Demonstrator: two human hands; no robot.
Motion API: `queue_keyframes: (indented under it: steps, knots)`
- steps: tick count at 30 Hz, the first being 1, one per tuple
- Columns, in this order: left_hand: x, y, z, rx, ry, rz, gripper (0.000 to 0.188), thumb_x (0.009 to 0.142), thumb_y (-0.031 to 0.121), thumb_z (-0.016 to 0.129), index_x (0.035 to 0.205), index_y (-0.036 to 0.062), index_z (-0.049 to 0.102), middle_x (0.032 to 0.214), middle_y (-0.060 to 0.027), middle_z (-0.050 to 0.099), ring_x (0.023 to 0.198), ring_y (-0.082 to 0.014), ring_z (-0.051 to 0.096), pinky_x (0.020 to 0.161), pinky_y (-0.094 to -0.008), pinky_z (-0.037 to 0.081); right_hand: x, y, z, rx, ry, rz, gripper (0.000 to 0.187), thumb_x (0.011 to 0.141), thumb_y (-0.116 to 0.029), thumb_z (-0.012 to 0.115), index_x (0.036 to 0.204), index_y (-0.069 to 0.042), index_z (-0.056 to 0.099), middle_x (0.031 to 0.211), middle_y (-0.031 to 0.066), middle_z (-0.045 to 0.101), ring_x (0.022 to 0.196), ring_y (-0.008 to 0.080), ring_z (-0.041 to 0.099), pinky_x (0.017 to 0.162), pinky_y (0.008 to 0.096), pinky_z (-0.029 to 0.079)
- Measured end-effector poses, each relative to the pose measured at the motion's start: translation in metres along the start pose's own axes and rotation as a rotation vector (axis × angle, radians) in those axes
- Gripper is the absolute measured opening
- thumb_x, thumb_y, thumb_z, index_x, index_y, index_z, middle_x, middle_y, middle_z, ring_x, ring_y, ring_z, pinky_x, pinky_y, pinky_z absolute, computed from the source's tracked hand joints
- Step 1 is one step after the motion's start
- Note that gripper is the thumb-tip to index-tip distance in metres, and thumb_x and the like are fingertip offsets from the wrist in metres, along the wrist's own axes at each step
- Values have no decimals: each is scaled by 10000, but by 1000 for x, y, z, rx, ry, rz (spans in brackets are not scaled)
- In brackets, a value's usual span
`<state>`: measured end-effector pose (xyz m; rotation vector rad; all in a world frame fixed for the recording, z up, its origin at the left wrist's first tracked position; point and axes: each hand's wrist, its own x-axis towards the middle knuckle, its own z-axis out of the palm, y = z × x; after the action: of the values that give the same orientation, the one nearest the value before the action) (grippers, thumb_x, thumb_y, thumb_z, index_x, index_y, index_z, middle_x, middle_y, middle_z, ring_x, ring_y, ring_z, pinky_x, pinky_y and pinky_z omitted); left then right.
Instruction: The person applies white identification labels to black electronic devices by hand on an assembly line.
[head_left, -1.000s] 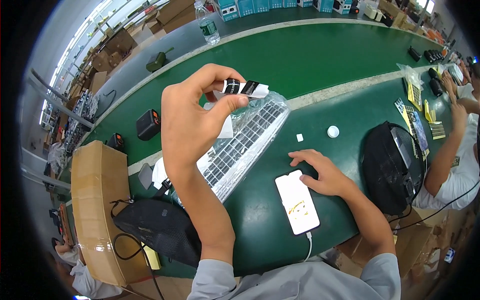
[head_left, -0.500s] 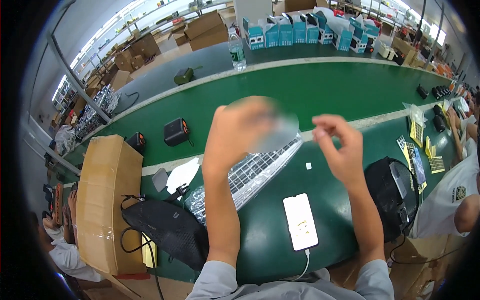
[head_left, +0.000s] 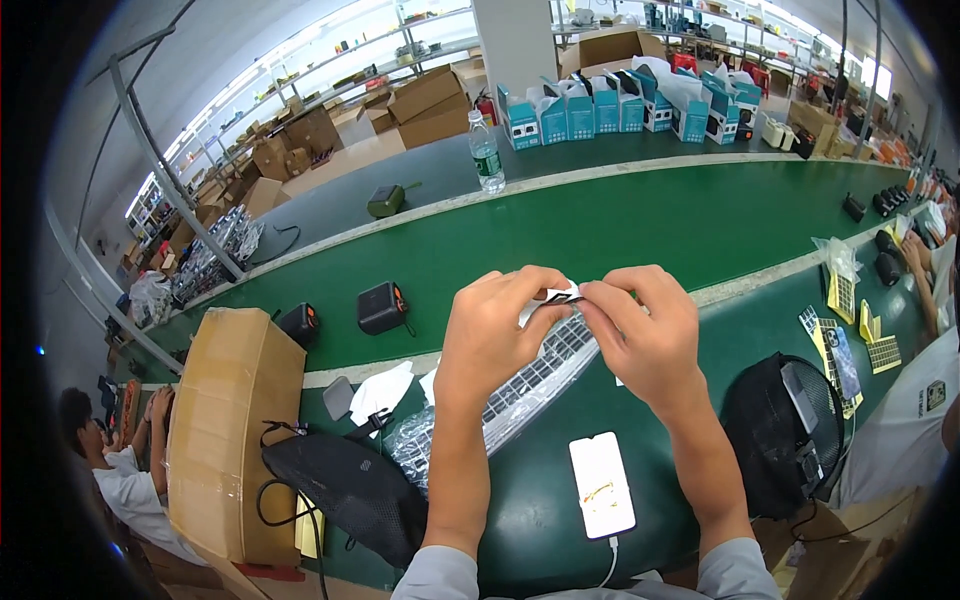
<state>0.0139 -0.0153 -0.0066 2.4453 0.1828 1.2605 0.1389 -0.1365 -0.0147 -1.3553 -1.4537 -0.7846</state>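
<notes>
My left hand (head_left: 490, 325) and my right hand (head_left: 650, 325) meet in front of me, each with thumb and fingers pinched. Between the fingertips is a small thin white piece with a black part (head_left: 564, 293); its exact kind is too small to tell. Below it on the green table lies a long grid-patterned tray in clear plastic (head_left: 545, 385), partly hidden by my hands and left forearm. A phone with a lit white screen (head_left: 602, 490) rests near my right forearm, a white cable plugged into its lower end.
On the left stand a cardboard box (head_left: 225, 430) and a black bag (head_left: 345, 485); another black bag (head_left: 780, 430) is at right. White paper (head_left: 382, 392) lies beyond the left bag. A small black speaker (head_left: 381, 308) sits on the green belt (head_left: 600, 220). People are at both sides.
My hands, apart before, have come together on the small white and black piece. The left hand's blurred motion has stopped. The view has tilted upward, so the surroundings sit lower in the picture.
</notes>
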Motion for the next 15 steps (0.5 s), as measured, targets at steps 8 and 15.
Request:
queue_keyframes:
  steps: [8,15]
  knots:
    - [-1,1,-5,40,-3,-19,263,712,162,801,911,60,664,753,-112,674,646,-266,647,568,-347,487,1,-4,3,-17,-5,-30,203,656,-12,749,819,-51,635,781,61,592,702,250,580,594,344,449]
    - [-11,-2,-19,-4,204,-123,218,785,164,741,939,75,616,737,-101,661,660,-286,654,555,-360,493,-8,-4,12,170,-31,330,96,765,17,656,822,-33,597,784,52,579,706,172,562,596,271,437]
